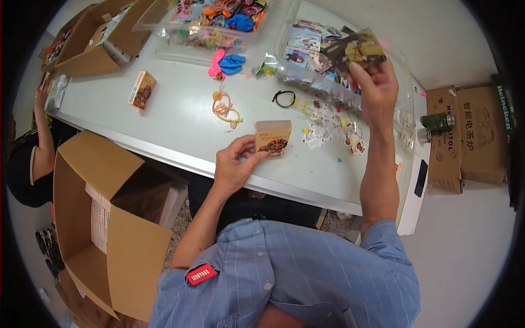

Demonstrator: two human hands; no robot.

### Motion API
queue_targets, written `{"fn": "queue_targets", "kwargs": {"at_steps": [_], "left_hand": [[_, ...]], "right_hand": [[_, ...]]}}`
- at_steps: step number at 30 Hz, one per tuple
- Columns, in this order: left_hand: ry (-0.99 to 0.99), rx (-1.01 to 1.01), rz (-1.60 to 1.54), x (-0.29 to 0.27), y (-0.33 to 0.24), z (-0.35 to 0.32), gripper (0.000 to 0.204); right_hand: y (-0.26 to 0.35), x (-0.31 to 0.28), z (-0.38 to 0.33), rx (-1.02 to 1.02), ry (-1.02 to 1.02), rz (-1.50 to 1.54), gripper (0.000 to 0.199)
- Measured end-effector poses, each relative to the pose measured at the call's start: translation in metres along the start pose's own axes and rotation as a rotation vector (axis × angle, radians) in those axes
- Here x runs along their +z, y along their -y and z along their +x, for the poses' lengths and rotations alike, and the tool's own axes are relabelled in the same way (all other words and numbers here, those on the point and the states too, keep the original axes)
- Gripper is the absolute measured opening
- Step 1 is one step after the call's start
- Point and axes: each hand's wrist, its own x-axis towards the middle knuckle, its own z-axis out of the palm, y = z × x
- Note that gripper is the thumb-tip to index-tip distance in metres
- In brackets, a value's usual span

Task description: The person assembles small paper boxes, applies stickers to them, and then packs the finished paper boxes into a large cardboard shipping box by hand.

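My left hand (232, 164) holds a small tan box (272, 138) with a cartoon picture, upright at the near edge of the white table (180, 123). My right hand (374, 90) is raised over a clear plastic bin (311, 65) of picture cards and pinches a dark card (358, 49) between thumb and fingers. Small packets and trinkets (328, 123) lie scattered on the table between the two hands.
A second small box (142, 90) lies to the left, near coloured hair loops (225, 108), a black band (284, 98) and balloons (227, 63). A clear bin of colourful items (213, 22) sits behind. Open cardboard cartons (98, 218) (93, 41) stand left; another person (27, 158) is at far left.
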Motion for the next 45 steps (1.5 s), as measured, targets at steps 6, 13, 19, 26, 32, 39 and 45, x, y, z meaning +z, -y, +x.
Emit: {"fn": "queue_targets", "kwargs": {"at_steps": [6, 13, 19, 26, 32, 39, 45], "left_hand": [[0.043, -0.053, -0.072, 0.000, -0.002, -0.001, 0.042], [0.096, -0.042, -0.118, -0.001, 0.001, -0.003, 0.042], [0.146, -0.048, -0.090, -0.003, -0.002, -0.003, 0.039], [0.083, -0.030, -0.083, -0.001, -0.005, -0.003, 0.038], [0.097, -0.019, -0.036, -0.001, -0.004, -0.003, 0.037], [0.158, -0.044, 0.040, -0.005, -0.002, -0.005, 0.032], [0.116, 0.111, 0.046, -0.008, 0.005, -0.008, 0.031]], "right_hand": [[0.006, 0.052, -0.072, 0.060, 0.226, 0.163, 0.068], [-0.025, 0.049, -0.085, 0.033, 0.345, 0.045, 0.044], [-0.027, 0.041, -0.087, -0.102, 0.431, -0.215, 0.037], [-0.018, 0.045, -0.090, -0.323, 0.459, -0.433, 0.027], [-0.022, 0.033, -0.098, 0.204, 0.298, -0.151, 0.021], [-0.028, 0.051, -0.095, 0.473, 0.404, -0.001, 0.019], [-0.042, 0.053, -0.114, 0.841, 0.591, 0.253, 0.014]]}}
